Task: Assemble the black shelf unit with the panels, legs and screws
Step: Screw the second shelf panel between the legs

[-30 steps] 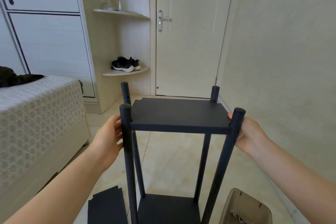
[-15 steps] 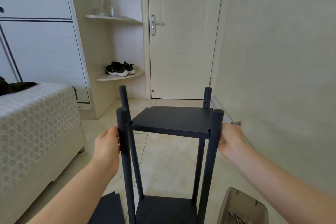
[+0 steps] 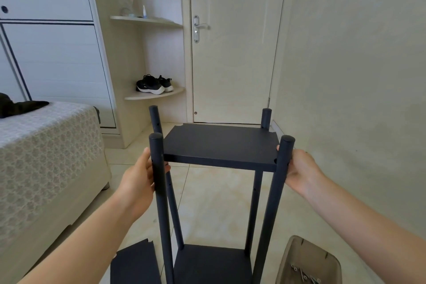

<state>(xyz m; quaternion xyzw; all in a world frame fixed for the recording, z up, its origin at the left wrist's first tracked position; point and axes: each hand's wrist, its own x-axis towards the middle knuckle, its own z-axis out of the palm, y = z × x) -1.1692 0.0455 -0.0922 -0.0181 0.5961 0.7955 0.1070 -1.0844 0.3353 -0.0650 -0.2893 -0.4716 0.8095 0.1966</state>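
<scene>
Both hands still hold the front legs, and the black shelf unit (image 3: pixel 221 145) now faces the person more squarely.
The left hand (image 3: pixel 138 177) has its fingers curled round the left front leg (image 3: pixel 161 203). The right hand (image 3: pixel 304 168) grips the right front leg (image 3: pixel 272 203), just beside the top panel (image 3: pixel 219 140). The unit stands upright on the floor (image 3: pixel 214 203), between the bed (image 3: pixel 46 145) and the wall. A loose panel (image 3: pixel 134 263) lies by its foot. Screws (image 3: pixel 304 275) lie in a tray (image 3: pixel 297 251) on the right.
</scene>
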